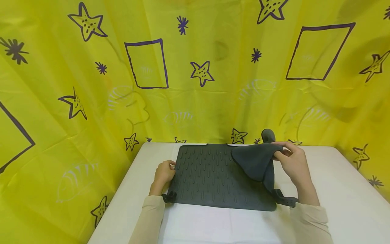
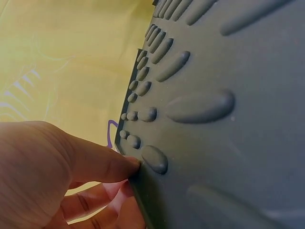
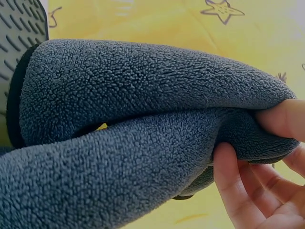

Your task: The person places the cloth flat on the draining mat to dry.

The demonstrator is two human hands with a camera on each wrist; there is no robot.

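Note:
A dark grey rubber mat (image 1: 210, 176) with rows of raised oval ridges is at the middle of the white table. My left hand (image 1: 165, 172) pinches the mat's left edge. In the left wrist view the thumb (image 2: 112, 164) presses the ridged face while the other fingers curl behind the rim. My right hand (image 1: 294, 164) holds a dark grey plush cloth (image 1: 254, 159) by a bunched part, above the mat's right side. The cloth hangs in folds and hides the mat's far right corner. In the right wrist view its thick pile (image 3: 119, 90) and dark border show.
The white table (image 1: 195, 223) extends in front of the mat and to both sides. A yellow curtain (image 1: 189, 101) with dark starfish and frame drawings surrounds the table's back and sides. Dark straps (image 1: 284, 199) circle both wrists, over beige sleeves (image 1: 310, 220).

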